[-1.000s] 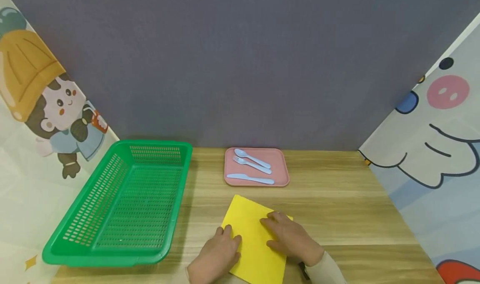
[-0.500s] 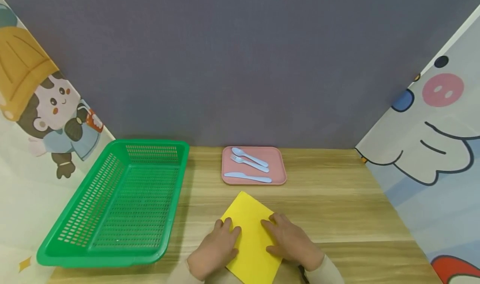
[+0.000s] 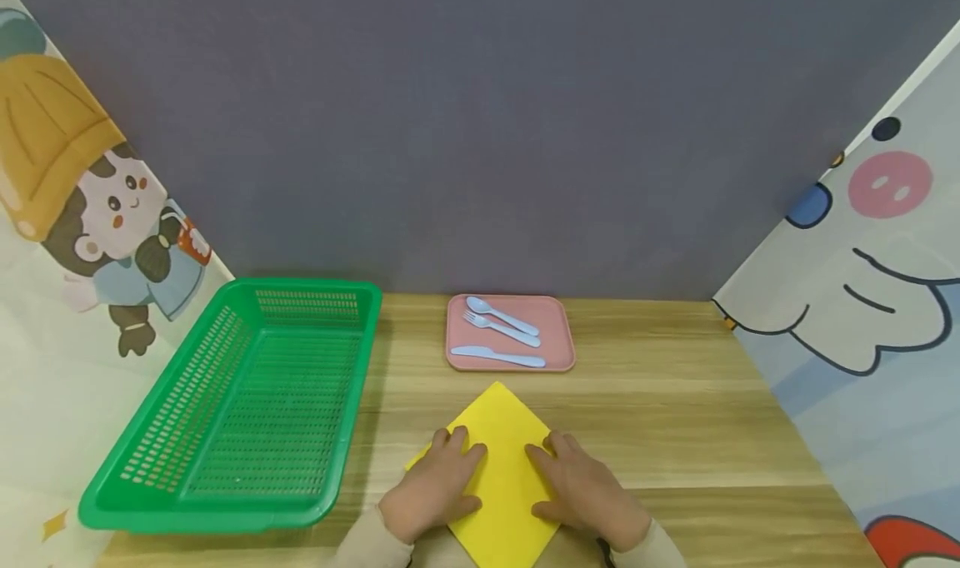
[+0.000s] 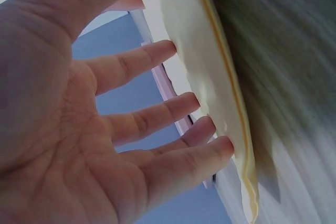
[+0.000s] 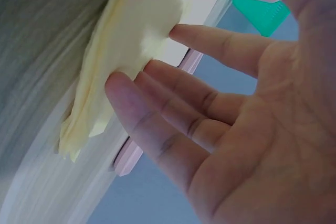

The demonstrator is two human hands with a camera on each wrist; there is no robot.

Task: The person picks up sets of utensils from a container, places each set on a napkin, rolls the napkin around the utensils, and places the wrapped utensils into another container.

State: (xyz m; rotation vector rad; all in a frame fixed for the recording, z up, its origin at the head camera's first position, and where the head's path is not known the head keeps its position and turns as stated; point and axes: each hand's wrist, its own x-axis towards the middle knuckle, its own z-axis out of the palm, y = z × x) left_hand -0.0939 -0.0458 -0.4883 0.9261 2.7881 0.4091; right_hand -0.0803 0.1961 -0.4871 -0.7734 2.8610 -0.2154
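- The head view looks forward and down over the tabletop [image 3: 675, 418], farthest off.
- The left wrist view sits very close to the left hand [image 4: 89, 129], facing along its fingers [image 4: 152, 115], rolled sideways.
- The right wrist view is equally near the right hand [image 5: 262, 129], rolled oppositely.
- Both wrist views share the yellow sheet [image 3: 504, 476].

Sheet [image 3: 506, 476] before tray [image 3: 557, 322], right of basket [image 3: 202, 520]

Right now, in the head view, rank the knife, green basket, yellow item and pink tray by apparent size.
Largest to smallest:
1. Green basket
2. Yellow item, partly covered
3. Pink tray
4. Knife
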